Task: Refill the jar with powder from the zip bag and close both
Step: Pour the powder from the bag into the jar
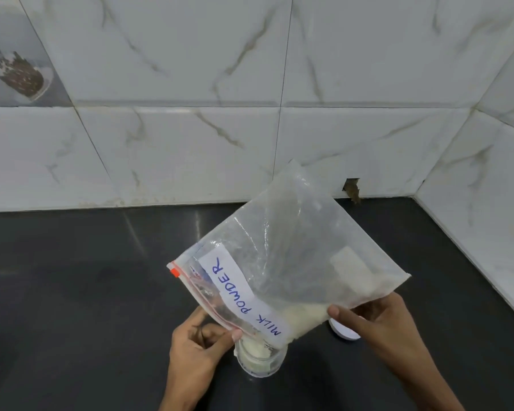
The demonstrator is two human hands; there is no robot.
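Counter (72,292): dark; bears the jar and lid.
Zip bag (294,256): tilted, open corner down at the jar mouth; best raised slowly, with the corner held over the rim.
Right hand (377,324): thumb pinches the bag's lower edge; fingers behind it, unseen.
Left hand (196,345): thumb and forefinger pinch the zip strip, steering the spout.
Jar (260,358): upright under the bag; fill level unclear.
Lid (343,332): near the jar, half hidden behind the right hand.
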